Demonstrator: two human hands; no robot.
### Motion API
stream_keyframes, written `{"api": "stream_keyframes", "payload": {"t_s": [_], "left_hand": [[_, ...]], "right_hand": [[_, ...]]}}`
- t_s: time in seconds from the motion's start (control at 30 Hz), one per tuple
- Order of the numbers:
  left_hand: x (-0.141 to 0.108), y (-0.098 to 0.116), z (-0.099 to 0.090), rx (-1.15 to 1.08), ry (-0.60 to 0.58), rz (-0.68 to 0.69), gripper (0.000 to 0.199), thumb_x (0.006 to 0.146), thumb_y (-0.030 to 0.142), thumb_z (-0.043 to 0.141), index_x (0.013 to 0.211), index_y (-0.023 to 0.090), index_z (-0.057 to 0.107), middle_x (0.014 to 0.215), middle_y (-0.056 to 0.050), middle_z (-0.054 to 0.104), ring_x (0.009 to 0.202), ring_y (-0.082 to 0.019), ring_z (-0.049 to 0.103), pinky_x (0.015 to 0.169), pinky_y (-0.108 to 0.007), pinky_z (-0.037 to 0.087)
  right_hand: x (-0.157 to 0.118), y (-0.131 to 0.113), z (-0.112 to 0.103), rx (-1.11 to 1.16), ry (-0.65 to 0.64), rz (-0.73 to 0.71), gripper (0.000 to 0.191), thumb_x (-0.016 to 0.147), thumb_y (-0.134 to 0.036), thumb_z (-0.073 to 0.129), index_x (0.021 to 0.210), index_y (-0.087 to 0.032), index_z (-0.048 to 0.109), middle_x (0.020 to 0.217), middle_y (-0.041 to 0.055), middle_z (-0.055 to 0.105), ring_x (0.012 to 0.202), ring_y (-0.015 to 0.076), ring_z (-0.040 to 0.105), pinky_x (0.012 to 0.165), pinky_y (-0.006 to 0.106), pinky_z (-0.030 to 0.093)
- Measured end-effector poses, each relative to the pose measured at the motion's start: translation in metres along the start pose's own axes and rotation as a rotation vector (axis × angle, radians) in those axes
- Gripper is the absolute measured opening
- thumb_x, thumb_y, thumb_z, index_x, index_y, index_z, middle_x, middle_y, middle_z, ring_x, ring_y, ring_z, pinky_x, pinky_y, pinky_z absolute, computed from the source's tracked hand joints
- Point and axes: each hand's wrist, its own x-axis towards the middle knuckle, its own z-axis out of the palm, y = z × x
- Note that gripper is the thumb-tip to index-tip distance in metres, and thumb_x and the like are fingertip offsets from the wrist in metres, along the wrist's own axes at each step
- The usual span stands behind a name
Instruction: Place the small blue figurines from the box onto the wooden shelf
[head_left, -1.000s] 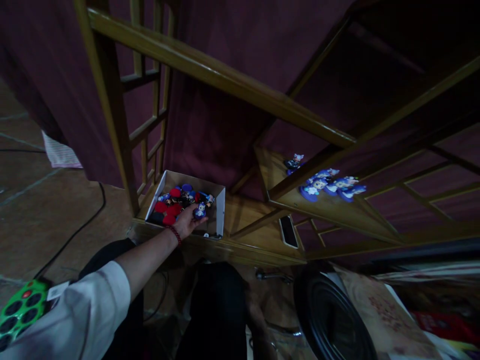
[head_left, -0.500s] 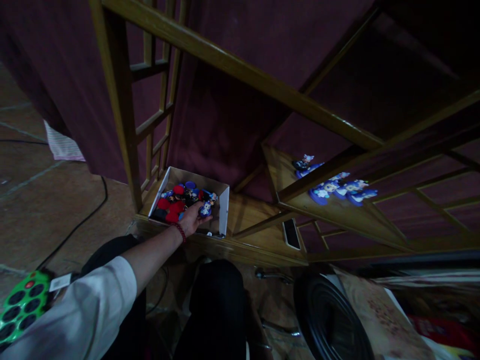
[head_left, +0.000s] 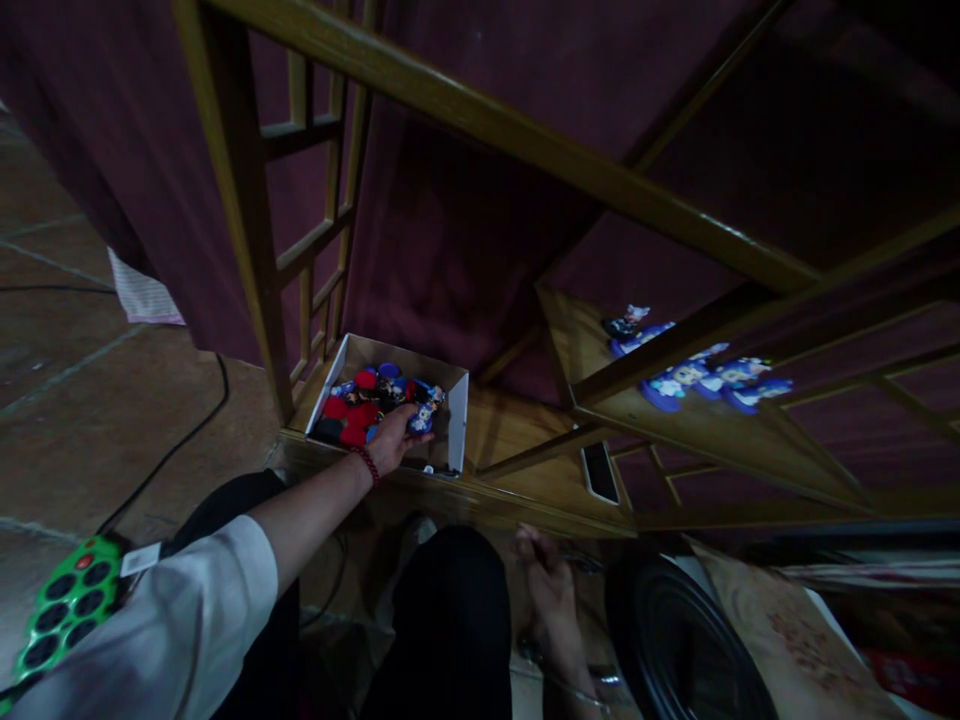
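Observation:
My left hand [head_left: 394,440], with a red bead bracelet at the wrist, reaches into a shallow white cardboard box [head_left: 459,425]. Its fingers are closed on a small blue-and-white figurine [head_left: 424,415] on a blue base, near the box's right side. Other small figures and several red pieces [head_left: 360,418] lie jumbled left of the hand. My right hand [head_left: 546,572] is low in front of the shelf edge, apart from the box. Dim light blurs its fingers; they look slightly bent and apart, with nothing visible in them.
Several blue-based figurines [head_left: 679,383] stand on a raised wooden shelf at right. A phone [head_left: 600,472] lies on the lower wooden board [head_left: 510,430]. Wooden frame bars [head_left: 480,105] cross above. A round black stool [head_left: 686,640] and a green multi-button object [head_left: 71,600] flank my knees.
My right hand has come into view from below, right of my knee. My left hand remains in the box with the figurine. The whole view has shifted slightly.

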Motion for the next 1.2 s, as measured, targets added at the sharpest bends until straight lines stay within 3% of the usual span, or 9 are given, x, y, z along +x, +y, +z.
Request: {"api": "stream_keyframes", "payload": {"t_s": [0.07,0.13,0.2,0.33,0.5,0.73,0.9,1.03,1.2], "left_hand": [[-0.003,0.001,0.0,0.023,-0.025,0.012,0.007,0.072,0.02,0.055,0.076,0.015,0.057,0.068,-0.002,0.059,0.061,-0.011,0.056,0.06,-0.03,0.054],[-0.006,0.003,0.001,0.054,-0.038,0.034,0.008,0.071,0.02,0.055,0.077,0.015,0.059,0.07,-0.002,0.059,0.062,-0.011,0.055,0.058,-0.028,0.053],[-0.007,0.006,0.002,0.094,-0.035,0.06,0.009,0.07,0.02,0.056,0.076,0.015,0.06,0.075,-0.003,0.06,0.063,-0.011,0.055,0.057,-0.027,0.052],[-0.008,0.015,0.003,0.127,-0.103,0.091,0.012,0.066,0.02,0.059,0.077,0.015,0.061,0.081,-0.005,0.062,0.069,-0.013,0.057,0.058,-0.026,0.051],[-0.009,0.021,0.001,0.175,-0.147,0.147,0.011,0.068,0.02,0.058,0.078,0.015,0.062,0.086,-0.005,0.062,0.073,-0.013,0.056,0.056,-0.023,0.049],[-0.01,0.021,-0.006,0.2,-0.183,0.15,0.007,0.07,0.017,0.058,0.074,0.016,0.062,0.083,-0.004,0.061,0.075,-0.014,0.056,0.065,-0.028,0.051],[-0.008,0.023,-0.013,0.134,-0.156,0.028,0.019,0.07,0.005,0.053,0.085,0.013,0.061,0.079,-0.006,0.062,0.071,-0.014,0.059,0.071,-0.034,0.051],[-0.008,0.022,-0.015,0.145,-0.169,0.046,0.034,0.066,-0.003,0.052,0.096,0.012,0.06,0.074,-0.004,0.062,0.069,-0.011,0.06,0.076,-0.032,0.051],[-0.013,0.019,-0.009,0.22,-0.206,0.08,0.033,0.065,0.0,0.058,0.096,0.012,0.059,0.077,-0.005,0.064,0.069,-0.012,0.06,0.076,-0.031,0.051]], "right_hand": [[0.01,-0.025,0.017,0.107,-0.016,0.012,0.036,0.064,-0.047,0.059,0.086,-0.019,0.06,0.078,0.0035,0.065,0.069,0.0178,0.061,0.06,0.029,0.049],[0.022,-0.047,0.04,0.136,-0.215,-0.012,0.039,0.065,-0.044,0.059,0.093,-0.017,0.058,0.082,0.0046,0.064,0.069,0.0164,0.06,0.058,0.027,0.048],[0.039,-0.063,0.066,0.144,-0.316,-0.078,0.04,0.067,-0.043,0.058,0.097,-0.017,0.057,0.087,0.0058,0.064,0.069,0.0158,0.06,0.057,0.026,0.048],[0.075,-0.075,0.111,0.04,-0.284,-0.228,0.043,0.065,-0.037,0.061,0.103,-0.018,0.056,0.099,0.0074,0.062,0.078,0.0162,0.06,0.068,0.03,0.049],[0.094,-0.075,0.14,0.031,-0.362,-0.262,0.047,0.066,-0.038,0.061,0.11,-0.023,0.053,0.099,0.0039,0.062,0.084,0.0151,0.059,0.076,0.03,0.048],[0.094,-0.066,0.154,-0.02,-0.421,-0.287,0.026,0.067,-0.035,0.059,0.089,-0.022,0.061,0.081,-0.0018,0.065,0.074,0.0132,0.06,0.071,0.027,0.047],[0.099,-0.062,0.15,-0.011,-0.375,-0.228,0.029,0.065,-0.04,0.059,0.085,-0.021,0.06,0.075,-0.0014,0.063,0.07,0.0137,0.059,0.064,0.026,0.047],[0.098,-0.062,0.142,0.141,-0.379,-0.086,0.031,0.065,-0.041,0.057,0.088,-0.019,0.058,0.071,-0.001,0.062,0.063,0.0125,0.058,0.055,0.023,0.046],[0.094,-0.064,0.13,0.263,-0.409,-0.026,0.036,0.066,-0.041,0.057,0.095,-0.02,0.058,0.068,-0.0022,0.06,0.061,0.011,0.057,0.055,0.022,0.045]]}}
